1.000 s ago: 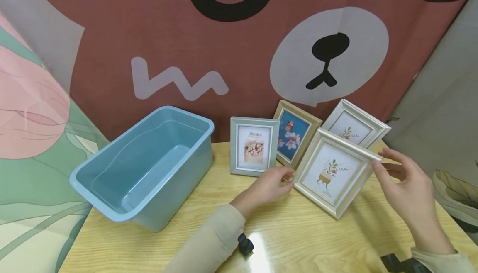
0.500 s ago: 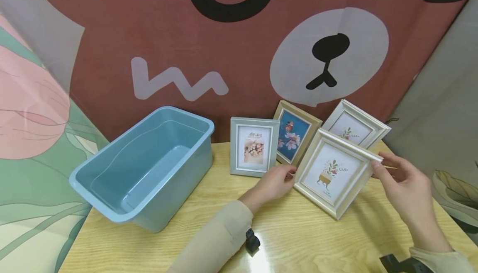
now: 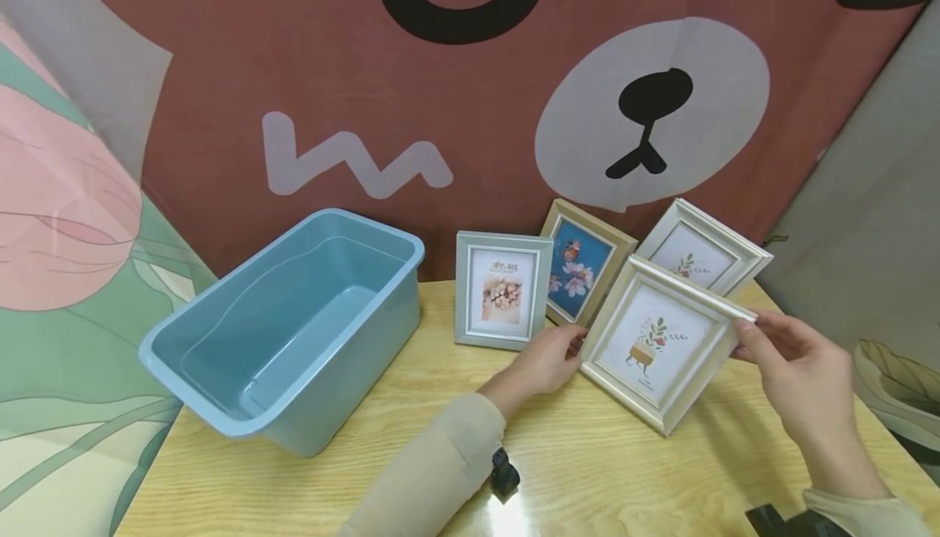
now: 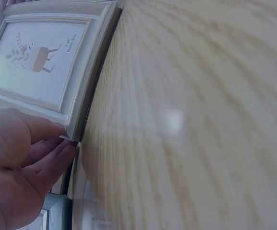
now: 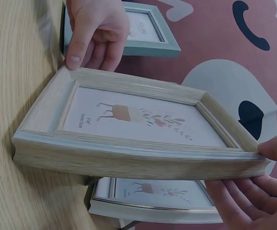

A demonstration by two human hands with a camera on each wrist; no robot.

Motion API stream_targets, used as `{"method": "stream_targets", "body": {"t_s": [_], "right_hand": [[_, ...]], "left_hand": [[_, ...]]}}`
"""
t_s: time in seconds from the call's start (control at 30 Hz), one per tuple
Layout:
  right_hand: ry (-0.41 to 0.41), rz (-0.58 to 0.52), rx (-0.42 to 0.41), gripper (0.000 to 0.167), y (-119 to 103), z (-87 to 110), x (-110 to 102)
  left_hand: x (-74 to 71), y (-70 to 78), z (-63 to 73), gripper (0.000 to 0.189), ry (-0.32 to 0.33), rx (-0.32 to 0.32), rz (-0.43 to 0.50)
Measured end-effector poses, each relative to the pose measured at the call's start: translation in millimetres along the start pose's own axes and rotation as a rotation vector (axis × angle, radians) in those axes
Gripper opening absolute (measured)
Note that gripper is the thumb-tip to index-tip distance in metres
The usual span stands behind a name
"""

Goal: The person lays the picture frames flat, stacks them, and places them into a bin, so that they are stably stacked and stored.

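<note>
A cream picture frame (image 3: 654, 345) with a potted-plant print stands tilted on the table, leaning back. My right hand (image 3: 804, 382) pinches its upper right corner, the thumb in front and the fingers behind. At its lower left corner my left hand (image 3: 543, 359) pinches the edge, as the thumb (image 4: 45, 128) and fingers in the left wrist view show. Behind it stands a similar whitish picture frame (image 3: 734, 251), partly covered. To the left are a tan picture frame (image 3: 624, 245) with a blue flower picture and a grey-green picture frame (image 3: 463, 288).
A blue plastic bin (image 3: 367, 341) stands on the left of the wooden table (image 3: 587, 472), its inside visible from above. A printed cloth (image 3: 352, 80) with a cartoon bear hangs behind the table. Grey cloth (image 3: 866, 219) hangs at the right.
My left hand has moved right onto the frame's lower left corner. The right hand's fingers have curled in behind the upper right corner. The head view has shifted slightly.
</note>
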State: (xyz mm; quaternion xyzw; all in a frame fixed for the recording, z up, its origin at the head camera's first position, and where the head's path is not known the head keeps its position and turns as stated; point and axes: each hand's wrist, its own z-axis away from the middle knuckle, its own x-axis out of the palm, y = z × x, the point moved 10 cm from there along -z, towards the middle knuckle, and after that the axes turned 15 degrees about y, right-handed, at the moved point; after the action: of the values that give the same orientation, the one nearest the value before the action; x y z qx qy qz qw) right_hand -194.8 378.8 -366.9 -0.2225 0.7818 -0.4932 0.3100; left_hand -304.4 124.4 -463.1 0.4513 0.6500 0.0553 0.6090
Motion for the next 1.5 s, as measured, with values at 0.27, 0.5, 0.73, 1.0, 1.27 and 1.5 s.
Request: {"method": "stream_targets", "body": {"t_s": [0.27, 0.5, 0.73, 1.0, 1.27, 1.5], "right_hand": [[0.016, 0.015, 0.023, 0.025, -2.2, 2.1, -9.2], [0.040, 0.061, 0.011, 0.019, -4.8, 1.8, -17.5], [0.039, 0.070, 0.008, 0.020, -8.0, 2.9, -19.2], [0.008, 0.058, 0.012, 0.020, -12.9, 4.3, -18.2], [0.002, 0.054, 0.001, 0.021, -19.1, 5.9, -18.0], [-0.009, 0.039, -0.020, 0.022, -25.5, 6.2, -16.4]], "left_hand": [[1.5, 2.0, 4.6, 0.049, -0.031, 0.002, 0.083], [-0.1, 4.2, 8.0, 0.054, -0.059, 0.006, 0.146], [-4.8, 1.5, 13.9, 0.054, -0.063, -0.004, 0.252], [-8.1, -2.5, 20.4, 0.056, -0.092, 0.018, 0.301], [-11.6, -0.6, 27.0, 0.065, -0.154, 0.078, 0.325], [-14.2, -4.5, 30.1, 0.077, -0.189, 0.111, 0.342]]}}
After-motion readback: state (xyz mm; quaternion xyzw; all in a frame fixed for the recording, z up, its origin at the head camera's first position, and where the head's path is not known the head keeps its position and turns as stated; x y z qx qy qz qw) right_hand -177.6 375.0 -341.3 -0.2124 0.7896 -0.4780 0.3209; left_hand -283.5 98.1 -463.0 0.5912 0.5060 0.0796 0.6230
